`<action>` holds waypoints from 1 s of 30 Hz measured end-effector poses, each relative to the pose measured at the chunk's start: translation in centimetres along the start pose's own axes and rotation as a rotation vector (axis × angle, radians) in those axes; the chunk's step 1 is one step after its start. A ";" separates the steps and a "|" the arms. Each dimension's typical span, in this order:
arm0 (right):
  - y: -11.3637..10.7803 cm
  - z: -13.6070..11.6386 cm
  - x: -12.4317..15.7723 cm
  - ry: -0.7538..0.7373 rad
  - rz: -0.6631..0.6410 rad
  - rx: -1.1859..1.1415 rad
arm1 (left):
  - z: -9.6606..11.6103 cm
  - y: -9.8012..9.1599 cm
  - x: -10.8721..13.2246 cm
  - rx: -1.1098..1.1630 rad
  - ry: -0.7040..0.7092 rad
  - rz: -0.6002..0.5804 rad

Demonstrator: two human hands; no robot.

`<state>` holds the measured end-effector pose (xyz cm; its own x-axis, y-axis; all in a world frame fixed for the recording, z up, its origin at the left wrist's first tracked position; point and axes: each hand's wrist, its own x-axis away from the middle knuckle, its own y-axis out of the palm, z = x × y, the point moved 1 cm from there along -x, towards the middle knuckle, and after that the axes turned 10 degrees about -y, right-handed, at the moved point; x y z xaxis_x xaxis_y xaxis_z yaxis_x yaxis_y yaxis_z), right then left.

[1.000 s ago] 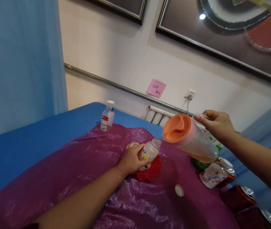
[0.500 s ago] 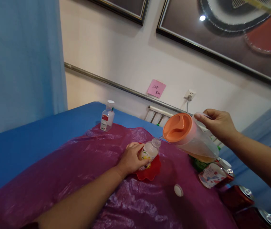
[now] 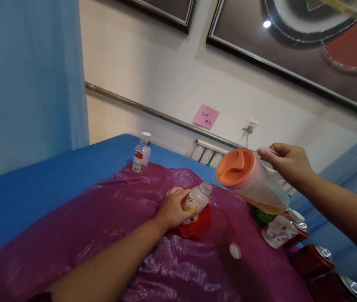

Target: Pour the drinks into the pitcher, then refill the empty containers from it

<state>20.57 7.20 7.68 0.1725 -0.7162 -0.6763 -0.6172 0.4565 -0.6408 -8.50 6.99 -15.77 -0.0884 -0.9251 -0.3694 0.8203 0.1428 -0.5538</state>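
My left hand [image 3: 174,209] is wrapped round a clear bottle [image 3: 196,199] with a flowered label and an uncapped mouth. The bottle stands over a red wavy-edged dish [image 3: 202,224]. Up on the right, my right hand [image 3: 288,163] grips the handle of a translucent pitcher [image 3: 260,188] with an orange lid [image 3: 235,167]. The pitcher is tipped to the left, its lid end near the bottle's mouth, and a thin stream of liquid runs between them. Amber liquid lies along the pitcher's lower side. A loose white cap [image 3: 235,251] lies on the purple plastic sheet [image 3: 103,235].
An empty-looking capped bottle [image 3: 141,153] stands at the back left on the blue table cover [image 3: 71,161]. On the right are a labelled bottle [image 3: 279,230], several dark red cans [image 3: 312,260] and something green [image 3: 262,216]. A pink note [image 3: 206,116] is on the wall behind.
The pitcher has shifted very slightly up and to the right, and the thin stream at the bottle's mouth shows more plainly. My left hand and the bottle have not moved.
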 end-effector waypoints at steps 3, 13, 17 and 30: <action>0.1 0.1 0.0 -0.013 0.008 0.008 | 0.0 0.0 0.0 0.001 0.010 0.005; 0.1 0.1 0.1 0.001 0.011 0.017 | 0.1 0.0 0.0 0.000 0.012 -0.002; 0.2 0.4 0.1 -0.008 0.019 0.019 | 0.1 -0.1 0.1 0.008 0.004 0.003; 0.0 0.1 0.2 0.022 0.016 0.003 | 0.0 0.0 -0.1 -0.003 0.022 0.001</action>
<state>20.64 7.11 7.47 0.1454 -0.7202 -0.6783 -0.6174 0.4697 -0.6310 -8.56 7.06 -15.74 -0.0998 -0.9171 -0.3860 0.8189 0.1447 -0.5555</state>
